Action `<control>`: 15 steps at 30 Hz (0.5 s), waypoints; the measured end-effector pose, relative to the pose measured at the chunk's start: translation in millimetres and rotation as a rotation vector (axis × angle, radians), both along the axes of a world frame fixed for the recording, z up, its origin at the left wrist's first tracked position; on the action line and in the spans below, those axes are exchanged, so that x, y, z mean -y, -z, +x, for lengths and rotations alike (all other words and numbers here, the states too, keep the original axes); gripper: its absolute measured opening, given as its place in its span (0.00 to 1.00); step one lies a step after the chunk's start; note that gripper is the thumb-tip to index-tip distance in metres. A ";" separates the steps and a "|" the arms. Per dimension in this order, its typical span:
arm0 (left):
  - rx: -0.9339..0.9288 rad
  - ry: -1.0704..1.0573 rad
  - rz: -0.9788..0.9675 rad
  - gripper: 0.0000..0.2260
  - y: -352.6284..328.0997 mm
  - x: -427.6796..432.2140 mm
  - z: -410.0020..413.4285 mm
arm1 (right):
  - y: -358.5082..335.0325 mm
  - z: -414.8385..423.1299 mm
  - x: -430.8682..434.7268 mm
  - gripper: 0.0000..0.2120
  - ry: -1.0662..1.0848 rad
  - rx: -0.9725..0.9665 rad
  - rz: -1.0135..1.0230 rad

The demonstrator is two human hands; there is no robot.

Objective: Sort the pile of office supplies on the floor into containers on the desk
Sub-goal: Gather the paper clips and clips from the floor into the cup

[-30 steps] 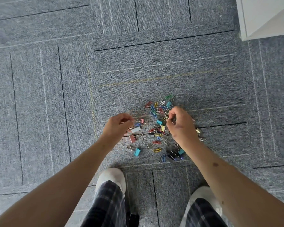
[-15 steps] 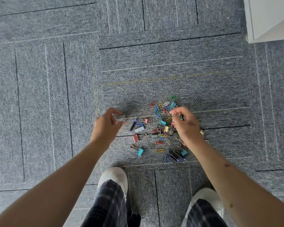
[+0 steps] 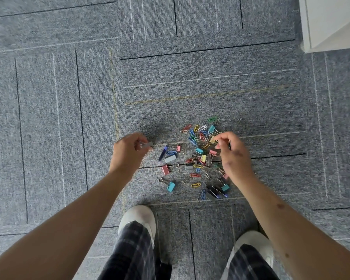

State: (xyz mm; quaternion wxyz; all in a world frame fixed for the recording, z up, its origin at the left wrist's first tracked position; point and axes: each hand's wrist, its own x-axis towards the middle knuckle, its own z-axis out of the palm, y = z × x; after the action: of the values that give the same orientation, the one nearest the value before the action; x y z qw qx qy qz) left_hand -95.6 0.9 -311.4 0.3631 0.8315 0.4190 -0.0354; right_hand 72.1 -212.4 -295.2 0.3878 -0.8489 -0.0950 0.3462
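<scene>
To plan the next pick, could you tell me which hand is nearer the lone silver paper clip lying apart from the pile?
Right. The right hand is close, below-left of the silver paper clip; the left hand, pinching a grey binder clip, is across the pile.

floor: grey carpet tiles (image 3: pixel 190 81) w/ dark, white & yellow stripes. white furniture corner (image 3: pixel 331 21), top rt. white shoes, l (image 3: pixel 138 218) & r (image 3: pixel 249 238); plaid trousers (image 3: pixel 133 257).

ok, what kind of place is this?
Most likely an office, though I can't be sure: grey carpet tiles on the floor, a white furniture corner at top right, and a pile of paper clips and binder clips.
</scene>
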 end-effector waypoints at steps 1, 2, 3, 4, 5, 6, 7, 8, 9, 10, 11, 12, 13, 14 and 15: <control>-0.001 -0.003 -0.010 0.04 0.7 -0.2 -0.3 | -0.3 -0.6 -0.3 0.09 -0.010 0.025 0.001; -0.005 -0.002 -0.010 0.05 1.2 -0.4 -0.6 | 0.6 -0.7 -0.2 0.09 -0.030 0.050 0.003; -0.009 -0.002 -0.002 0.05 1.9 -0.3 -0.9 | 1.6 -0.4 -0.9 0.07 -0.054 0.078 0.007; -0.012 -0.003 0.011 0.06 2.4 -0.3 -1.0 | 4.0 0.3 -1.1 0.05 -0.084 0.106 0.000; -0.013 -0.006 0.022 0.06 2.5 -0.1 -0.9 | 7.1 1.0 -1.6 0.04 -0.111 0.133 -0.017; -0.015 -0.007 0.030 0.07 2.2 0.3 -0.7 | 11.2 1.5 -2.0 0.05 -0.129 0.150 -0.038; -0.019 -0.005 0.034 0.07 2.0 0.7 -0.5 | 15.6 2.0 -2.5 0.06 -0.135 0.157 -0.064; -0.021 -0.001 0.039 0.07 1.6 1.0 -0.2 | 18.7 2.4 -3.4 0.09 -0.135 0.156 -0.088; -0.025 0.001 0.041 0.08 2.3 0.9 -0.2 | 21.3 2.8 -4.5 0.11 -0.134 0.157 -0.109; -0.028 -0.002 0.037 0.08 2.7 0.8 -0.3 | 22.8 3.0 -5.6 0.12 -0.132 0.160 -0.126; -0.033 -0.012 0.026 0.09 3.5 0.2 -0.5 | 23.2 3.4 -6.9 0.13 -0.130 0.167 -0.139; -0.036 -0.025 0.009 0.09 3.6 -0.4 -0.4 | 23.2 3.8 -8.1 0.13 -0.133 0.178 -0.150; -0.040 -0.040 -0.011 0.09 3.3 -0.8 -0.3 | 23.2 4.3 -8.9 0.12 -0.139 0.188 -0.153; -0.040 -0.055 -0.035 0.10 1.7 -0.9 0.2 | 23.6 5.3 -9.2 0.11 -0.142 0.190 -0.147; -0.040 -0.073 -0.061 0.09 -0.6 -0.9 0.9 | 24.6 6.4 -9.1 0.10 -0.142 0.188 -0.138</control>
State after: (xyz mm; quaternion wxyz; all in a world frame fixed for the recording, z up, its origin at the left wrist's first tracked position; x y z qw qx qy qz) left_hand -94.7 1.8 -310.8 0.3808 0.8034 0.4549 -0.0518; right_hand 78.5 -203.3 -319.8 0.2926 -0.8935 -0.1666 0.2972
